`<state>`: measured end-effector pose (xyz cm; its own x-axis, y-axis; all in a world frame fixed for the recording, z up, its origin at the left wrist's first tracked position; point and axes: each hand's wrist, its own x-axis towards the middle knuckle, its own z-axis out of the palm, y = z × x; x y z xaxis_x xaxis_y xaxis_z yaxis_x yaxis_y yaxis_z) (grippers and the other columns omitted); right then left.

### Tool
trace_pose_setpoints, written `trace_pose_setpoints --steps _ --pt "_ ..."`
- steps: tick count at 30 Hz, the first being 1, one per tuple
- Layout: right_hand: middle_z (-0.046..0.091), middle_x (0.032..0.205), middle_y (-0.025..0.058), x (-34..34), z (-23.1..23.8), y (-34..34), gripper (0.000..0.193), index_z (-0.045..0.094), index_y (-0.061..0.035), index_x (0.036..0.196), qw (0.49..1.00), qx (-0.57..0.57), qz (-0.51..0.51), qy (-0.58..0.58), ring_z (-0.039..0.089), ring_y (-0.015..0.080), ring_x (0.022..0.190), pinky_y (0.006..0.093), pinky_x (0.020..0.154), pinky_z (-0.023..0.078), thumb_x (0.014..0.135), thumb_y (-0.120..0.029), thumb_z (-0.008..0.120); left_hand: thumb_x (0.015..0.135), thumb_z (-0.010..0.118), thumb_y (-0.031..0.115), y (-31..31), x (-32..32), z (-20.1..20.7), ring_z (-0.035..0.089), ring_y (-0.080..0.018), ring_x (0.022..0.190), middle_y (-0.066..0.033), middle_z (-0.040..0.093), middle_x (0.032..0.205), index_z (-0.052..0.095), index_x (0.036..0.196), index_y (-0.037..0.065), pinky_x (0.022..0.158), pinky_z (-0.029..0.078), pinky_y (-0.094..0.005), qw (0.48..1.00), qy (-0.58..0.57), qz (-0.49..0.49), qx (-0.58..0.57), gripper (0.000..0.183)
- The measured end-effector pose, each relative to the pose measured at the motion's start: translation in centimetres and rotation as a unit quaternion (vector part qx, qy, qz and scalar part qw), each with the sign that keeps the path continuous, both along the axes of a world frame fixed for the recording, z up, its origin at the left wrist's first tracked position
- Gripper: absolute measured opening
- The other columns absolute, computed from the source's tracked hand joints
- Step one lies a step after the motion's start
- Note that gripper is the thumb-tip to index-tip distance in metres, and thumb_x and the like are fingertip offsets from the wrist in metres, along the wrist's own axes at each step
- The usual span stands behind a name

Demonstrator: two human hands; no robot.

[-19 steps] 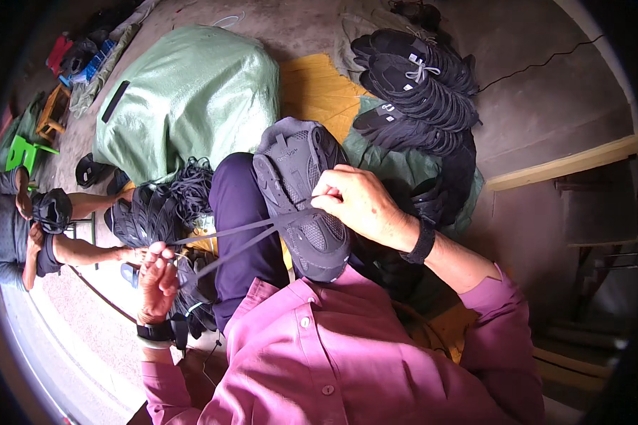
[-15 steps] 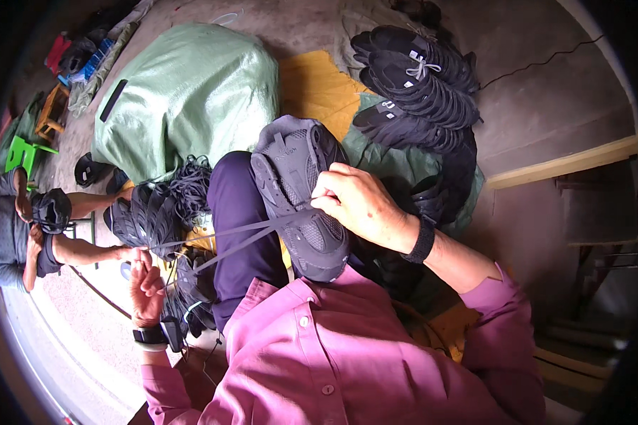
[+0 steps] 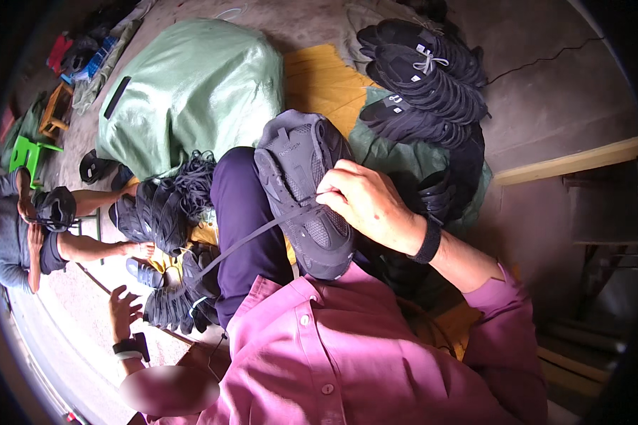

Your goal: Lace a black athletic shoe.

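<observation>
A dark grey sneaker (image 3: 287, 165) lies across my lap, its toe toward my shirt. Over it, my right hand (image 3: 368, 203) is closed in a pinch at the eyelets, gripping the shoelace (image 3: 252, 237); the exact pinch point is partly hidden by the fingers. From there a length of the lace slants down past my thigh toward some dark shoes on the left. Away from the sneaker at lower left, my left hand (image 3: 122, 312) is open, fingers apart and empty. A blurred patch covers part of that sleeve.
Stacked black shoes (image 3: 422, 85) stand at the far right on green sheeting. A big green sack (image 3: 191, 92) sits far left. Beside my left leg are a bundle of black laces (image 3: 195, 177) and more shoes (image 3: 149, 212). A seated person (image 3: 21, 234) holds a dark shoe at left.
My left hand has let go of the lace and swung down and left, its fingers spreading. The lace, taut before, now hangs looser. My right hand keeps its pinch at the sneaker.
</observation>
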<state>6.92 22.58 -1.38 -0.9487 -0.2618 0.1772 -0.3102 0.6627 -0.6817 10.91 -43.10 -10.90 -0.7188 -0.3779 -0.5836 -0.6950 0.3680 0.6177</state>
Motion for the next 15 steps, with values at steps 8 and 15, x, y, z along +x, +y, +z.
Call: trace_pose_setpoints --steps 8,15 --pt "0.061 0.090 0.0103 1.2 0.5 -0.4 0.011 0.063 -0.0058 0.094 0.998 0.062 -0.026 0.014 0.066 0.0341 0.079 0.0440 0.071 0.054 0.092 -0.013 0.071 0.097 0.067 0.005 22.7 -6.1 4.8 0.067 -0.0134 0.087 -0.0071 0.073 0.101 0.070 0.113 0.000 0.078 0.054 -0.0281 0.927 0.244 -0.281 0.050 0.016" --pt "0.061 0.086 0.0125 1.0 -0.1 0.6 0.016 0.060 -0.0028 0.094 0.999 0.026 -0.026 -0.034 0.066 0.0323 0.080 0.0411 0.072 0.054 0.092 -0.013 0.071 0.097 0.071 0.011 38.1 -7.6 9.2 0.061 -0.0095 0.079 -0.0049 0.071 0.100 0.068 0.118 0.001 0.073 0.051 -0.0275 0.834 0.252 -0.483 0.089 0.023"
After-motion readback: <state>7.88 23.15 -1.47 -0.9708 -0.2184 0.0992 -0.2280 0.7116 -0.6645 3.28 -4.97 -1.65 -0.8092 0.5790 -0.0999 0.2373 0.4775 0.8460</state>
